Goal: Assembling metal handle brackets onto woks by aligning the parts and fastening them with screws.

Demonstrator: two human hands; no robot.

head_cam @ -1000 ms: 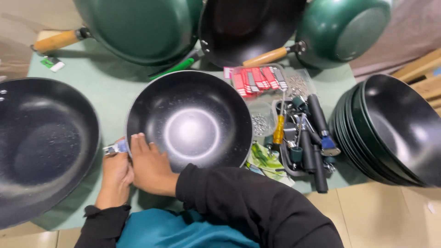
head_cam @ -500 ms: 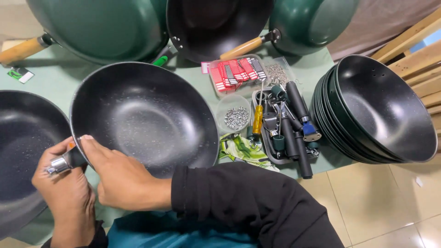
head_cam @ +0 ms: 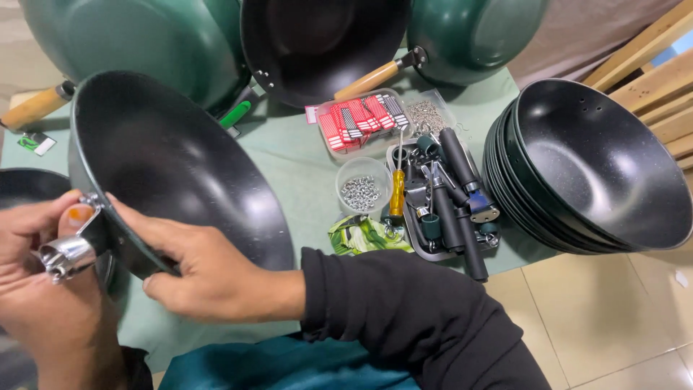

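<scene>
Holding wok [head_cam: 180, 166] tilted on edge over green table [head_cam: 303, 173]; your right hand [head_cam: 209, 278] grips its rim from below, fingers curled; your left hand [head_cam: 43, 289] pinches metal socket [head_cam: 68, 254] at rim; bowl stack [head_cam: 599, 166] right; tool tray [head_cam: 440, 202] between; screw cup [head_cam: 362, 186] beside tray.

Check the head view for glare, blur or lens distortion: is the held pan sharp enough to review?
Head view: the held pan is sharp, with soft sheen on its dark interior; the metal handle socket shows bright glare; the left hand at the frame edge looks slightly soft; wide-angle bowing stretches the stacked pans; lighting is even, shadows faint.
</scene>
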